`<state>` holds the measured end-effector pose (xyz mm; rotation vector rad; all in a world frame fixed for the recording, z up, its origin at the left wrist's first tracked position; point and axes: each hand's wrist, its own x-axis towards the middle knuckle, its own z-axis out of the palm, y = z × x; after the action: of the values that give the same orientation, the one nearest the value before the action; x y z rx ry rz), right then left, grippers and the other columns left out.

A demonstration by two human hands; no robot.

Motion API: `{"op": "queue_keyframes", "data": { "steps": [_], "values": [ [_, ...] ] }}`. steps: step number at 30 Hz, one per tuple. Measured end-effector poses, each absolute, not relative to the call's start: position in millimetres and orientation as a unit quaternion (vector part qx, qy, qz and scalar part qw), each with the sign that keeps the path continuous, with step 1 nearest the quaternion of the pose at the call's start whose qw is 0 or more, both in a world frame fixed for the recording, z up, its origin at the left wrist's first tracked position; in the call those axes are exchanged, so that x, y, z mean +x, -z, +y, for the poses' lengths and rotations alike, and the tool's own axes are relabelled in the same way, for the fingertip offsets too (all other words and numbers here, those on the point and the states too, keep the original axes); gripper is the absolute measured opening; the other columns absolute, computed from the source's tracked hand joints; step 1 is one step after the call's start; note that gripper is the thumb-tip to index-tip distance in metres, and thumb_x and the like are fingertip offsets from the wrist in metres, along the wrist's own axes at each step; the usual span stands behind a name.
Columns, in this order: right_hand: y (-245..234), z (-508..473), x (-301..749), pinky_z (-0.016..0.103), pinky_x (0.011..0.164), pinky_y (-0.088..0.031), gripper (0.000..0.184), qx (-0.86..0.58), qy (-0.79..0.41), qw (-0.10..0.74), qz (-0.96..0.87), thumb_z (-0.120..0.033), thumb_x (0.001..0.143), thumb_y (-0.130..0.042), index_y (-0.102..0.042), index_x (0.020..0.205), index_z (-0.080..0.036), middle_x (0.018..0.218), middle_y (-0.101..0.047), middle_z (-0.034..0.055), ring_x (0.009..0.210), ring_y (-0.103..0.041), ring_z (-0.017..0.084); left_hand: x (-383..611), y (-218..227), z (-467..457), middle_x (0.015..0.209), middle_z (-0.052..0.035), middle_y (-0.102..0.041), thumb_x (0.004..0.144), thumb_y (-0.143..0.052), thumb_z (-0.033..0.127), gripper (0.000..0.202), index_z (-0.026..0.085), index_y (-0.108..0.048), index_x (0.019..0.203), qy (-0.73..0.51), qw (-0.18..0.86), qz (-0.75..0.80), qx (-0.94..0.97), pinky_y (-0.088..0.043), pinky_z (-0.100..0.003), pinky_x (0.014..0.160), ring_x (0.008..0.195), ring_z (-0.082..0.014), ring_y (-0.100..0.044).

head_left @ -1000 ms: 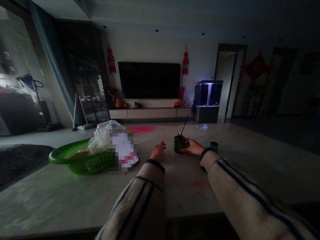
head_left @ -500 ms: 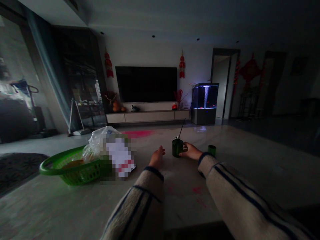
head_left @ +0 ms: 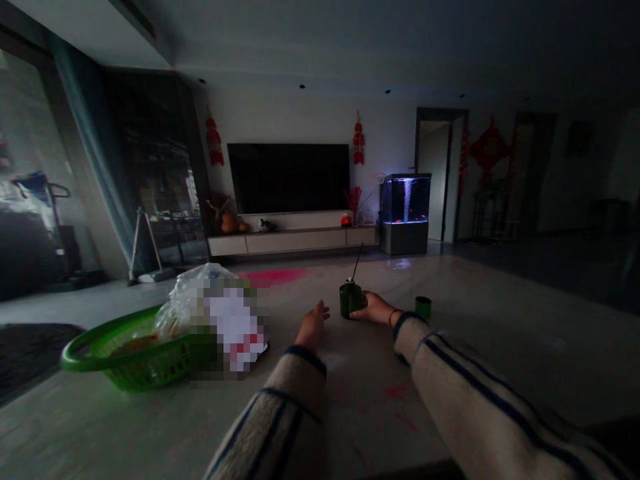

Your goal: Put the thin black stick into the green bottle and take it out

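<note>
A small dark green bottle (head_left: 349, 299) with a thin stick standing in its neck sits on the pale table (head_left: 310, 393). My right hand (head_left: 375, 309) is wrapped round the bottle's right side. My left hand (head_left: 313, 325) rests on the table just left of the bottle, fingers loosely stretched forward, holding nothing. A small green cap (head_left: 423, 307) stands on the table to the right of my right wrist. Both arms wear cream sleeves with dark stripes.
A green plastic basket (head_left: 117, 353) with a clear plastic bag (head_left: 195, 300) and a blurred packet sits at the table's left. Beyond the table are a dark television (head_left: 289, 177), a low cabinet (head_left: 293, 241), a lit fish tank (head_left: 404, 200) and an open doorway (head_left: 440, 173).
The view has tilted up and to the right, so everything sits lower and further left in the picture. My hands and the bottle have kept their places on the table.
</note>
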<state>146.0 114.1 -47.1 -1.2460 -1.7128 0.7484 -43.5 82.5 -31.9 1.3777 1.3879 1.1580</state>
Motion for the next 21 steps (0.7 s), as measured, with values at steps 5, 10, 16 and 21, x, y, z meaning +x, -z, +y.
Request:
{"op": "queue_keyframes", "data": {
  "steps": [5, 10, 16, 21],
  "values": [
    [46.4, 124.0, 143.8, 0.030, 0.076, -0.046, 0.045, -0.505, -0.287, 0.405, -0.706, -0.023, 0.051, -0.074, -0.055, 0.091, -0.013, 0.091, -0.064, 0.0061, 0.085, -0.061, 0.018, -40.7, 27.3, 78.8, 0.105, -0.0167, -0.063, 0.085, -0.030, 0.041, 0.047, 0.007, -0.061, 0.097, -0.452, 0.415, 0.566, 0.550, -0.043, -0.029, 0.083, 0.097, -0.0211, -0.059],
    [46.8, 136.8, 143.0, 0.030, 0.075, -0.046, 0.046, -0.513, -0.264, 0.389, -0.718, -0.026, 0.052, -0.074, -0.055, 0.091, -0.012, 0.090, -0.064, 0.0065, 0.084, -0.060, 0.019, -40.3, 25.2, 75.5, 0.107, -0.0168, -0.062, 0.085, -0.030, 0.040, 0.048, 0.005, -0.061, 0.098, -0.451, 0.408, 0.566, 0.556, -0.042, -0.029, 0.084, 0.097, -0.0208, -0.059],
    [39.4, 147.4, 144.0, 0.027, 0.073, -0.047, 0.043, -0.497, -0.285, 0.368, -0.732, -0.023, 0.048, -0.076, -0.059, 0.085, -0.012, 0.086, -0.065, 0.0060, 0.079, -0.060, 0.016, -42.2, 25.1, 75.6, 0.106, -0.0183, -0.062, 0.085, -0.029, 0.041, 0.052, 0.003, -0.061, 0.099, -0.429, 0.388, 0.582, 0.571, -0.042, -0.028, 0.083, 0.098, -0.0217, -0.058],
    [31.3, 150.3, 144.5, 0.027, 0.074, -0.047, 0.044, -0.500, -0.315, 0.345, -0.729, -0.021, 0.044, -0.078, -0.061, 0.083, -0.012, 0.084, -0.066, 0.0043, 0.079, -0.061, 0.015, -45.9, 26.8, 80.5, 0.105, -0.0180, -0.063, 0.084, -0.028, 0.042, 0.051, 0.005, -0.062, 0.098, -0.415, 0.366, 0.597, 0.581, -0.043, -0.029, 0.080, 0.097, -0.0228, -0.058]
  ]
}}
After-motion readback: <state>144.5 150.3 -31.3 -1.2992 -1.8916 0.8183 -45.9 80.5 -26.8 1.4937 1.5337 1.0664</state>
